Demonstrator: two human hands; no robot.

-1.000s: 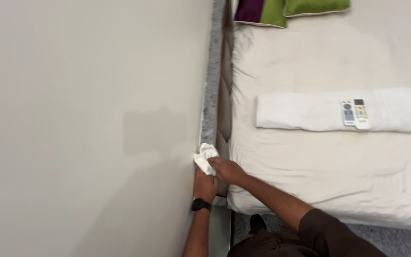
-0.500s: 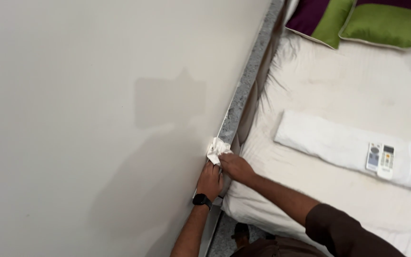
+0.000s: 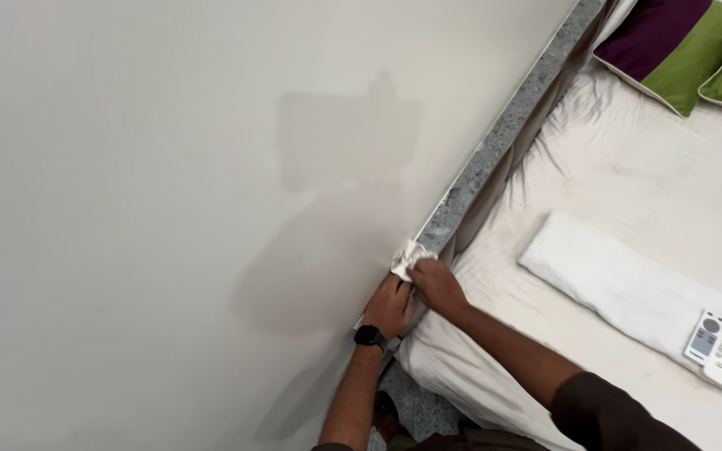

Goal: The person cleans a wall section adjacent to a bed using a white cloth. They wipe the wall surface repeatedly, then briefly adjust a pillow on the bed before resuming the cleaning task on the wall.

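Fingers of both hands clench a crumpled white cloth (image 3: 407, 259), pressed onto the grey speckled ledge (image 3: 495, 154) between wall (image 3: 169, 192) and bed (image 3: 628, 192). Left hand (image 3: 388, 305), wearing a black watch (image 3: 369, 336), touches the right hand (image 3: 436, 284).

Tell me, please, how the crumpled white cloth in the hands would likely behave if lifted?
The crumpled white cloth looks bunched and creased, so probably floppy. Small against the right hand and left hand, it seems light and unlikely to roll.
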